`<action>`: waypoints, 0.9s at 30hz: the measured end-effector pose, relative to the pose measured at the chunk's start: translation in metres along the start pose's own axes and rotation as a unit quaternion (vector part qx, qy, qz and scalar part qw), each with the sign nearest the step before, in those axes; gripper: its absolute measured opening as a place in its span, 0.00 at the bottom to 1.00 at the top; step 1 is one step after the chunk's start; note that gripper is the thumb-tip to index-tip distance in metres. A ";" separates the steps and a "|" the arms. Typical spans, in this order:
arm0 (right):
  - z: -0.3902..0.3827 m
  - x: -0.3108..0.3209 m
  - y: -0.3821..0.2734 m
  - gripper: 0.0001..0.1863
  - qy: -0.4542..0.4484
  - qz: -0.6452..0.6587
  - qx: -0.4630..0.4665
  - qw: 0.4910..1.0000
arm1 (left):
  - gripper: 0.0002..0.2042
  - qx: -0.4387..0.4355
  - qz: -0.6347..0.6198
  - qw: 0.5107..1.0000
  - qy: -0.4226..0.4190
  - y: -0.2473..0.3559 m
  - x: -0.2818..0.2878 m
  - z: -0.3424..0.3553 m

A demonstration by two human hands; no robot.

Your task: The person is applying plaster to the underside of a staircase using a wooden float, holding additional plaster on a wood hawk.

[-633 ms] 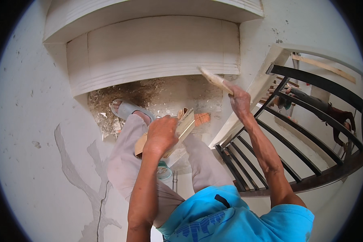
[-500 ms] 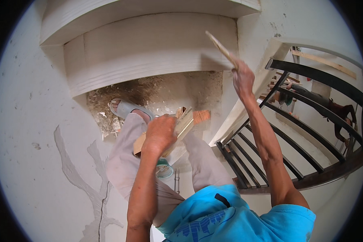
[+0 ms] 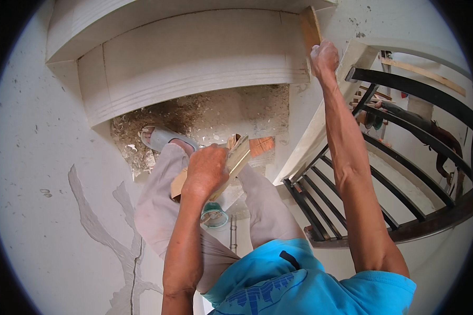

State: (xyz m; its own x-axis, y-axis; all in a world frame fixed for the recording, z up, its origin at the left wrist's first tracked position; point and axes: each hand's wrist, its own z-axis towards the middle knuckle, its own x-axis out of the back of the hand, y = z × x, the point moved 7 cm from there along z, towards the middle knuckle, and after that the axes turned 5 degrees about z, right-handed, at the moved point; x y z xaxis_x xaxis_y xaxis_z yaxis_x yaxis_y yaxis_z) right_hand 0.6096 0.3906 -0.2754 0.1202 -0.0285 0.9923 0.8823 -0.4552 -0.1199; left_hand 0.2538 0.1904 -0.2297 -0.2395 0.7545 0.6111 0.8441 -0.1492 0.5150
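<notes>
My right hand is closed on a flat, thin tan piece, whose exact kind I cannot make out. That piece is held up against the far right corner, where the pale stair step meets the wall. Nearer my knees, my left hand grips a folded piece of brown cardboard together with a long, shiny, pale-gold strip. Most of the cardboard is hidden behind the hand and wrist.
A green bucket stands between my legs. Black railing bars run along the right; beyond them another person is below. My sandalled foot rests on a dirty, debris-strewn step. Grey patches mark the left wall.
My right hand has moved up and slightly right with the flat piece, which now shows its broad face at the corner instead of its thin edge. My left hand has barely moved.
</notes>
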 end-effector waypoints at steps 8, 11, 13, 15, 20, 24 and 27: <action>0.041 -0.012 0.014 0.13 -0.030 0.018 -0.117 0.993 | 0.10 -0.002 -0.001 1.000 -0.001 0.001 0.000 -0.002; 0.041 -0.017 0.014 0.13 -0.027 0.022 -0.140 0.989 | 0.10 -0.003 0.005 1.000 0.001 0.002 0.001 -0.003; 0.040 -0.018 0.012 0.14 -0.034 0.011 -0.136 0.990 | 0.10 0.000 0.005 1.000 0.008 0.001 0.002 -0.003; 0.035 -0.021 0.015 0.14 -0.052 -0.005 -0.124 0.991 | 0.10 0.003 0.005 1.000 -0.002 0.001 0.003 -0.003; 0.012 -0.029 0.022 0.14 -0.060 -0.027 -0.019 0.998 | 0.10 0.007 -0.006 1.000 -0.005 0.001 0.006 -0.004; -0.048 -0.033 0.017 0.13 -0.102 0.029 0.094 0.990 | 0.10 0.005 -0.007 1.000 0.002 -0.001 0.007 -0.003; -0.100 -0.015 -0.003 0.13 -0.149 0.141 0.121 0.971 | 0.10 0.015 -0.011 1.000 -0.003 -0.005 0.005 -0.004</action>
State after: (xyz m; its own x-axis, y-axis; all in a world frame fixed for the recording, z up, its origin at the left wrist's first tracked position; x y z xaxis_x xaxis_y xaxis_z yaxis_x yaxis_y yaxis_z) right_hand 0.5596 0.3037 -0.2874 0.4665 0.1539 0.8710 0.8723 -0.2434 -0.4241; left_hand 0.2461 0.1926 -0.2267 -0.2551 0.7610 0.5965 0.8527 -0.1137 0.5098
